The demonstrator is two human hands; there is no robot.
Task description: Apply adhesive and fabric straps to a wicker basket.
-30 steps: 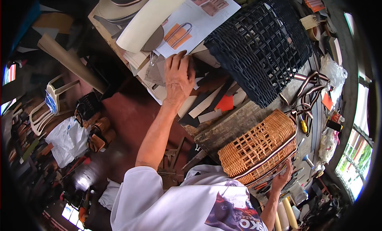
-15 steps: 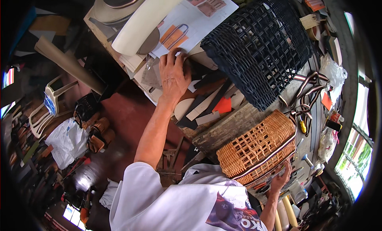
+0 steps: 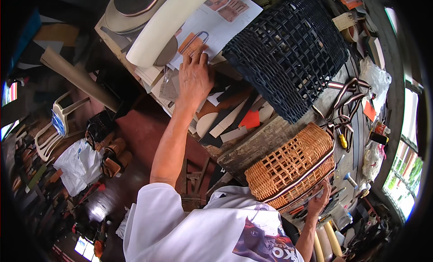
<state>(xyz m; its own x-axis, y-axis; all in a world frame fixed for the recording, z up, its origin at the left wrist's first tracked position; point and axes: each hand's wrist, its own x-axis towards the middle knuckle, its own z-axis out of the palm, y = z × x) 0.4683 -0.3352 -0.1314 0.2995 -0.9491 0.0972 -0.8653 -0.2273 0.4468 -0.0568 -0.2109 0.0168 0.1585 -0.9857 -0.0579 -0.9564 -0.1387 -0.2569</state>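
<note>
My left hand (image 3: 195, 79) reaches to the upper middle, fingers apart and slightly bent. Its fingertips meet a printed sheet (image 3: 230, 32), beside the picture of an orange bag with a dark handle. My right hand (image 3: 318, 199) is at the lower right, against the lower side of a tan wicker basket (image 3: 288, 160); part of its grip is hidden. The basket lies tilted close to my body, an openwork weave on its upper face and a dark-and-white striped strap along it. Beyond it lies a larger black wicker basket (image 3: 288, 54), partly over the sheet.
A cream roll (image 3: 164, 29) crosses the sheet's left side. Leather scraps (image 3: 232, 120) cover the bench below my left hand. Striped straps (image 3: 345, 104), a yellow-handled screwdriver (image 3: 343, 140) and plastic bags (image 3: 378, 84) lie right. On the left stand a pale chair (image 3: 61, 124) and a white bag (image 3: 80, 165).
My left hand's fingertips have moved up from the lower edge of the sheet to the picture of the orange bag. The right hand stays at the tan basket. The whole view has shifted slightly.
</note>
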